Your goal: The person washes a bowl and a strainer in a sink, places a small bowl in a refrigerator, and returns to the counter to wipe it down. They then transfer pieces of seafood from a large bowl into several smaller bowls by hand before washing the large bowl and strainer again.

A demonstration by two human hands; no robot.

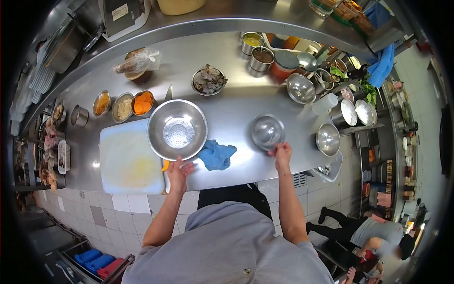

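Steel ctr (241, 102): L hand (178, 175) spread at colander (178, 131); R hand (283, 154) pinching bowl (267, 132) by rim.

The one camera looks from the head of the person (227, 246), forward and steeply down. The counter (246, 106), left hand (178, 176) and right hand (283, 154) are near below; the wide view reaches the floor (142, 222).

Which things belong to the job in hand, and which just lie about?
Likely in use:
round perforated steel colander, by the left hand
round shiny bowl, at the right hand

Apparently lying about:
crumpled blue cloth
white rectangular cutting board
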